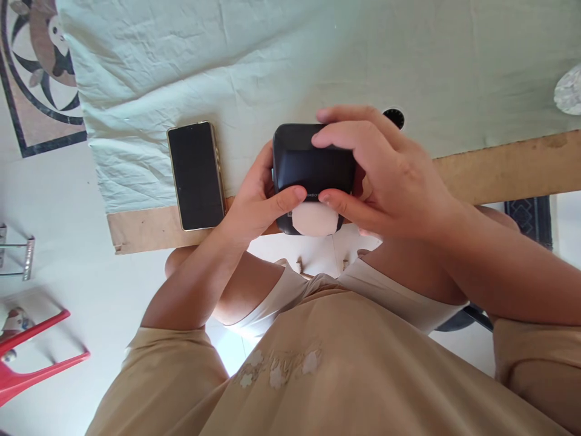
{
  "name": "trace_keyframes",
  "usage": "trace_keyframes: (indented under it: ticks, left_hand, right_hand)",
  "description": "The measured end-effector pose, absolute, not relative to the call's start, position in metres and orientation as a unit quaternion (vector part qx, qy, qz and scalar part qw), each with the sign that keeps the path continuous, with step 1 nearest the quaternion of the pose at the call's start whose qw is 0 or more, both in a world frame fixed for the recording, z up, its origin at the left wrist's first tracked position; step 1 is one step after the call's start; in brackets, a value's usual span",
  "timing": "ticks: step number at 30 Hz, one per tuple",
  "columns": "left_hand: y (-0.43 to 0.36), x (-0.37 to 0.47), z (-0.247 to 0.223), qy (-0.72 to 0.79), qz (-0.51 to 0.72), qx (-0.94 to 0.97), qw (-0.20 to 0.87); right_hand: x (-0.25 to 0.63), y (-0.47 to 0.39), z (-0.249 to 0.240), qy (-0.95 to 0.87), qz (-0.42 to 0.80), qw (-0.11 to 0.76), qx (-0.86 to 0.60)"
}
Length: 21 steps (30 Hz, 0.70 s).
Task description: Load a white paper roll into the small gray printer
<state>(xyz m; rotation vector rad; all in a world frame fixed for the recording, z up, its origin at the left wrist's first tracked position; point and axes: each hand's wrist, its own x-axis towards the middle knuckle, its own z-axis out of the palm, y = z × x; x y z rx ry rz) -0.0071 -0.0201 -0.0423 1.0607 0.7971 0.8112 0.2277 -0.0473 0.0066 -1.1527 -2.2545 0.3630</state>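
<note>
Between both hands, over the table's near edge, is a black rounded, box-like device point(313, 166). A pale oval pad point(315, 218) shows on its near end, beside small lettering too small to read. My left hand point(261, 200) grips the left side, thumb on the face and fingers wrapped behind, partly hidden. My right hand point(385, 166) clasps the right side; its thumb presses near the lettering, and a fingertip rests on the upper face. The device's underside is out of sight.
A smartphone point(196, 175) with a dark screen lies left of my hands on the pale green cloth point(272, 60). Just beyond my right hand is a small black disc point(393, 118). Clear glassware point(568, 91) stands at the far right. A red plastic frame point(40, 357) is at lower left.
</note>
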Motion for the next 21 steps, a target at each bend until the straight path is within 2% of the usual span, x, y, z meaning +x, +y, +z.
trace_keyframes:
  ticks: [4,16,21]
  left_hand:
    - [-0.0151,-0.0072,-0.0439,0.338,0.366,0.480,0.722]
    - [-0.0103,-0.0039,-0.0440,0.322,0.370,0.484,0.725]
    - [-0.0133,-0.0100,-0.0464,0.273,0.377,0.483,0.742]
  right_hand:
    - [0.2293,-0.0454,0.0027,-0.837,0.180,0.297,-0.423]
    - [0.2247,-0.0441,0.0093,-0.806,0.267,0.239,-0.471]
    - [0.2226,-0.0434,0.0116,-0.792,0.288,0.270,-0.465]
